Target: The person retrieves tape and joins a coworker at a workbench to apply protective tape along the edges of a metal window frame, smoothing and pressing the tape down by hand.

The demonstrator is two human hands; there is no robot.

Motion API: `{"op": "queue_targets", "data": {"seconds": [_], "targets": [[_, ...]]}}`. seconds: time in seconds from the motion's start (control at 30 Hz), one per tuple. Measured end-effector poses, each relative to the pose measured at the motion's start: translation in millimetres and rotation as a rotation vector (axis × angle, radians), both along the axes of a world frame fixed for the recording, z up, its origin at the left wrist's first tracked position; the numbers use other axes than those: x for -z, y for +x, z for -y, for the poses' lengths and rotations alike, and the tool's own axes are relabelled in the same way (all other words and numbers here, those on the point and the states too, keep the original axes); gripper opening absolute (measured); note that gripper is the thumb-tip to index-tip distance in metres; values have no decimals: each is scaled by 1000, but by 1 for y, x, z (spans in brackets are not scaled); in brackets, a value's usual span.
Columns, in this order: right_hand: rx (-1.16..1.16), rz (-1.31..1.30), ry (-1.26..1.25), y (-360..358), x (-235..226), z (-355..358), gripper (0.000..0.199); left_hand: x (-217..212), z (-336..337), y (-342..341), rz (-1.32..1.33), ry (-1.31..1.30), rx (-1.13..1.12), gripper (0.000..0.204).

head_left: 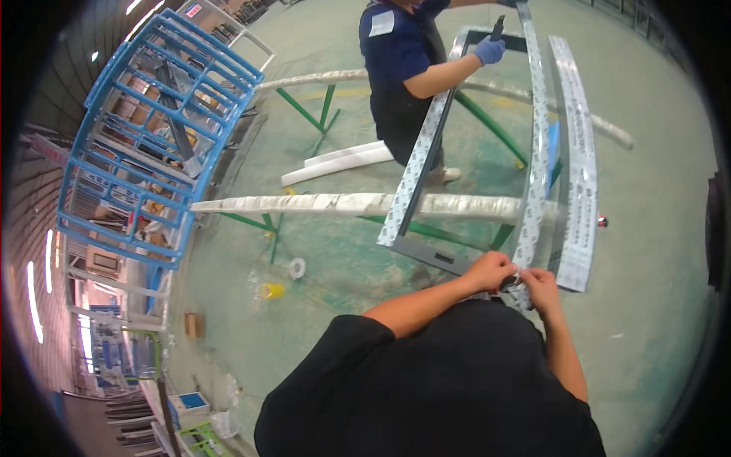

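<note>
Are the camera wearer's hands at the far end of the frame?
No, the left hand and right hand are at the near corner of the film-covered frame.

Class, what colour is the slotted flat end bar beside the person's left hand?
The slotted flat end bar is dark grey, clearest in the head view.

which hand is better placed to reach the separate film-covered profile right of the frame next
Probably the right hand: it is nearer the film-covered profile, while the left hand is farther left. Both are at the near right corner of the frame.
</note>
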State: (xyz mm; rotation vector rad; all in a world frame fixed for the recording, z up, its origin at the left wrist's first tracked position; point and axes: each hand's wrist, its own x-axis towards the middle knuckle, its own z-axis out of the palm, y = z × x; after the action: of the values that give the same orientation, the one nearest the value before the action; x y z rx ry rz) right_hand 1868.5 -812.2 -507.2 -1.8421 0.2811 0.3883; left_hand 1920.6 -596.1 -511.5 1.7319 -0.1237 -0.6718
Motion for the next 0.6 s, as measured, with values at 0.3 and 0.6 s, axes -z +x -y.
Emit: {"op": "queue_targets", "data": {"seconds": [0.3, 0.6], "targets": [[70, 133, 13, -10, 33, -8, 33, -2, -5, -4, -100, 9, 40, 37], [23, -120, 155, -24, 0, -4, 32, -2, -7, -17, -1, 89, 55, 39]]}}
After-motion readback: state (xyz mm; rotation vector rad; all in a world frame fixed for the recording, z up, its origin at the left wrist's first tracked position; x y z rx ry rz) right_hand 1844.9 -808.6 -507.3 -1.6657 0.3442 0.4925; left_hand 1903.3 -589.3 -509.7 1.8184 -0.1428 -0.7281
